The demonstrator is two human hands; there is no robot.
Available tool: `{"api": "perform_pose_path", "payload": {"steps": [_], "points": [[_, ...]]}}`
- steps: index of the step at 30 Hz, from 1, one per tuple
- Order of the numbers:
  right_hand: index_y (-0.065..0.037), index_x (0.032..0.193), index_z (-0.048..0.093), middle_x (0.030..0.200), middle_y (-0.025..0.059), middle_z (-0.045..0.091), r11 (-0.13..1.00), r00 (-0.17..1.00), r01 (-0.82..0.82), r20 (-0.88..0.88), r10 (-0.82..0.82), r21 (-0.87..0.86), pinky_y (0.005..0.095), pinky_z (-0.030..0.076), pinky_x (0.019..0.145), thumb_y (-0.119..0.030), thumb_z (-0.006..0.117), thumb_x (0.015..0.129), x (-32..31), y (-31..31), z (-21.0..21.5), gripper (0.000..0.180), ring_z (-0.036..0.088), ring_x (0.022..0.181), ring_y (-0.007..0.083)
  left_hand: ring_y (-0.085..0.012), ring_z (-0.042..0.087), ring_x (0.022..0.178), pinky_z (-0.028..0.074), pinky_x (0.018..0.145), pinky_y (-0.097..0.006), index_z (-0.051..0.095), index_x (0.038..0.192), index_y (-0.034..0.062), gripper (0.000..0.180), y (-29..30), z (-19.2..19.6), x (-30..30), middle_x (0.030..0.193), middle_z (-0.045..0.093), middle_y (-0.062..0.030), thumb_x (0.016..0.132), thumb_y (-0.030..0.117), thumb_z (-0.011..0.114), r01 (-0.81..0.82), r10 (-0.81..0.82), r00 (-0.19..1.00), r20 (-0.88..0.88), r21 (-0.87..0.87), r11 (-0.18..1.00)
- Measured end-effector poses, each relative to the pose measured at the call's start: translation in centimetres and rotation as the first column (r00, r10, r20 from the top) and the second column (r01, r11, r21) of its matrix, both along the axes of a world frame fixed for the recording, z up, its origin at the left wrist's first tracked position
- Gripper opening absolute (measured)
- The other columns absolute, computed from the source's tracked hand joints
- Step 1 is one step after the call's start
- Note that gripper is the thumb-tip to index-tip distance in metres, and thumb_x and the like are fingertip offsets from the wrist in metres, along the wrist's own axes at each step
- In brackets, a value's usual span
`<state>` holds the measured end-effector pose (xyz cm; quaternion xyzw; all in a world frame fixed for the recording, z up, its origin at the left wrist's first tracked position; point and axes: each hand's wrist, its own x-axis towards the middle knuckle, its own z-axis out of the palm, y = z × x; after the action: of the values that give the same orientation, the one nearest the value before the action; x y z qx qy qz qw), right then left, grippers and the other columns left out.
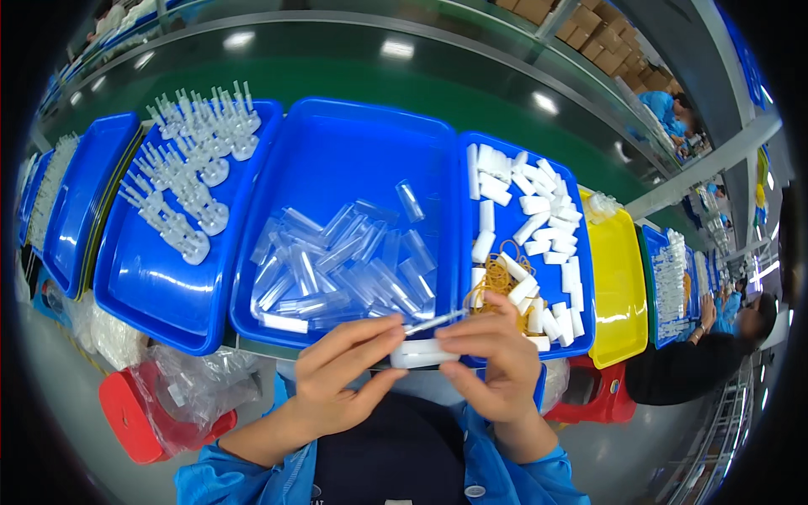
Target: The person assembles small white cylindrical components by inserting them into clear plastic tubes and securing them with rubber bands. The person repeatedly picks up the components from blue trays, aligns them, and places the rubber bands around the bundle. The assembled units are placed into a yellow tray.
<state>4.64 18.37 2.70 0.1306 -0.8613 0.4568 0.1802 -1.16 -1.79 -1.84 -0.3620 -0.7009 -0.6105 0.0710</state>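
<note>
Just in front of the trays, a smooth white plastic piece with rounded ends lies between my two hands. My left hand is closed, its fingers and thumb gripping the left end. The fingers of my right hand pinch the other end. Along the upper side of the white piece runs a thin, pale translucent strip, slightly tilted, its ends near the fingertips of both hands. Whether the strip is joined to the white piece I cannot tell. Clear plastic tubes lie loosely in the blue tray beyond my hands.
Right, a blue tray holds white blocks and yellow-brown rubber bands. Left, another blue tray holds stemmed clear parts. A yellow tray stands farther right. Red stools are below; co-workers sit along the line.
</note>
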Motion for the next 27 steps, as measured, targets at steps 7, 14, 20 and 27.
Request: {"api": "perform_pose_path", "payload": {"steps": [7, 14, 20, 27], "points": [[-0.001, 0.098, 0.067, 0.095, 0.0140, 0.066, 0.859, 0.938, 0.332, -0.040, -0.344, 0.389, 0.0343, 0.051, 0.077, 0.007, 0.062, 0.077, -1.1, 8.9, 1.1, 0.024, 0.065, 0.091, 0.0317, -0.0280, 0.062, 0.113, 0.060, 0.084, -0.032, 0.064, 0.110, -0.0068, 0.034, -0.4, 0.5, 0.2, 0.124, 0.055, -0.0232, 0.076, -0.009, 0.072, 0.018, -0.129, 0.915, 0.383, 0.279, 0.960], [-0.002, 0.099, 0.067, 0.097, 0.0133, 0.065, 0.882, 0.944, 0.204, 0.155, -0.292, 0.425, 0.0360, 0.051, 0.076, 0.004, 0.064, 0.077, -1.1, 9.8, -0.3, 0.023, 0.063, 0.087, 0.0307, -0.0271, 0.062, 0.110, 0.056, 0.091, -0.033, 0.064, 0.111, -0.0065, 0.033, -1.0, -0.6, -0.4, 0.121, 0.057, -0.0218, 0.079, -0.006, 0.071, 0.102, -0.158, 0.940, 0.301, 0.193, 0.976], [-0.001, 0.096, 0.062, 0.098, 0.0139, 0.062, 0.839, 0.959, 0.210, 0.064, -0.278, 0.503, 0.0359, 0.049, 0.074, 0.002, 0.067, 0.077, -1.5, 10.2, -1.1, 0.020, 0.061, 0.087, 0.0332, -0.0265, 0.062, 0.109, 0.054, 0.092, -0.034, 0.063, 0.117, -0.0055, 0.042, 0.0, 0.7, 0.1, 0.120, 0.058, -0.0205, 0.075, -0.006, 0.072, 0.030, -0.147, 0.907, 0.395, 0.288, 0.957], [-0.005, 0.086, 0.063, 0.090, 0.0095, 0.064, 0.933, 0.937, 0.350, -0.023, -0.349, 0.087, 0.0395, 0.043, 0.090, 0.001, 0.072, 0.071, 0.3, 6.8, 1.2, 0.018, 0.062, 0.087, 0.0258, -0.0252, 0.062, 0.111, 0.054, 0.093, -0.034, 0.062, 0.120, -0.0050, 0.049, -0.8, 0.1, -0.5, 0.120, 0.060, -0.0186, 0.072, -0.005, 0.074, 0.084, -0.130, 0.940, 0.315, 0.154, 0.984]]}}
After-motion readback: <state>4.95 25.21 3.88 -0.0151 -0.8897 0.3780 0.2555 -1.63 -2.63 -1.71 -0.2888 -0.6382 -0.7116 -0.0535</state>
